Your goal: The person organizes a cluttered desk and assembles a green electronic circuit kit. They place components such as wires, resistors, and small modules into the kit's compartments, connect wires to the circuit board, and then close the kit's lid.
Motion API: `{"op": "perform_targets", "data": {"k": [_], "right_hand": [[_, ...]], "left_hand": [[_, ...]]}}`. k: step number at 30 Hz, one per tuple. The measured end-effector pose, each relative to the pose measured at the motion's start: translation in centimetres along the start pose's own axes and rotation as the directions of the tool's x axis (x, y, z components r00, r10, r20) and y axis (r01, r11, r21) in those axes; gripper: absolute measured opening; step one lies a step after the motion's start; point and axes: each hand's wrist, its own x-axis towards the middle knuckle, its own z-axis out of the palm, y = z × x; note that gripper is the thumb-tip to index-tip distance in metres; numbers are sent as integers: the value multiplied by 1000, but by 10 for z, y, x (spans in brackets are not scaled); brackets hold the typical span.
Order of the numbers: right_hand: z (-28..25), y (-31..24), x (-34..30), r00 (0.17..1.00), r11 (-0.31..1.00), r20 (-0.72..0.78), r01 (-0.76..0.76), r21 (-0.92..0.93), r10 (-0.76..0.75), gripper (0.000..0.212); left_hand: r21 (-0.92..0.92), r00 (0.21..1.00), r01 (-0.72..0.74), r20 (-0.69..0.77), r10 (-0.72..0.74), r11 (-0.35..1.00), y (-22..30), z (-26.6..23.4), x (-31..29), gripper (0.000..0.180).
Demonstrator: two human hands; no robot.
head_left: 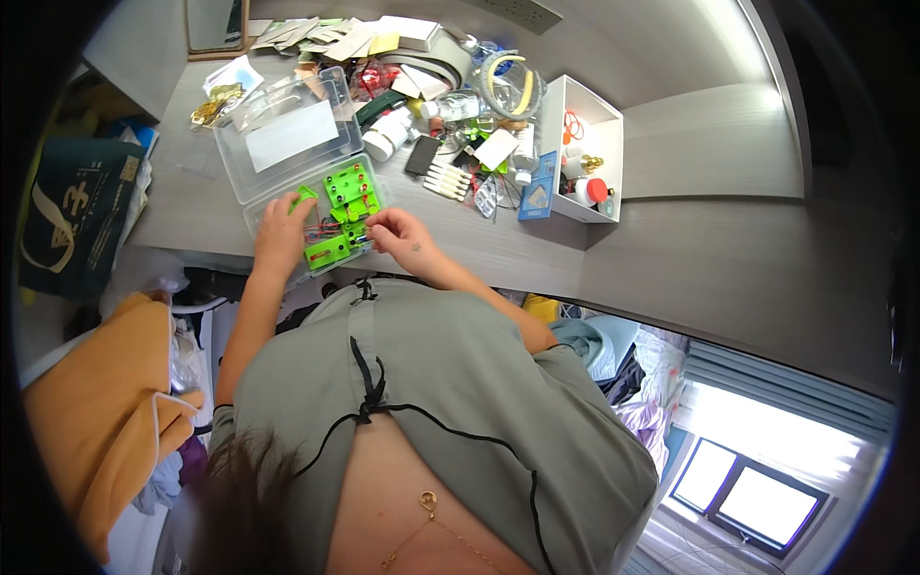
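A clear plastic case (pixel 247 213) lies on the desk near its front edge, its clear lid (pixel 347 113) swung back behind it. Inside are several bright green plastic modules (pixel 347 185) with small coloured parts, and thin wires (pixel 324 230) run between them. At the case's left side, my left hand (pixel 279 233) has its fingers closed on a green plastic piece (pixel 305 195). My right hand (pixel 406 238) is over the right edge of the case, thumb and fingertips pinched beside a green module. Whatever the right fingertips hold is too small to make out.
Behind the case sit a white bottle (pixel 386 135), a black box (pixel 422 155), cotton-tipped white sticks (pixel 447 180) and piled cards (pixel 316 38). To the right stands a white open box (pixel 615 144) of small items, a blue card (pixel 539 187) against it. A dark bag (pixel 81 216) hangs left.
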Motion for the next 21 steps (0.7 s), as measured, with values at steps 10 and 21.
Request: {"op": "perform_targets", "data": {"k": [10,21], "right_hand": [[-119,6,-24,664,326,-297,-84,-942,-686,20],[-155,0,-27,602,77,-274,-332,-940,-750,19]], "left_hand": [[-24,994,-89,-68,87,996,-1,-10,3,36],[-355,998,60,39,-50,933,26,-48,-33,28]]}}
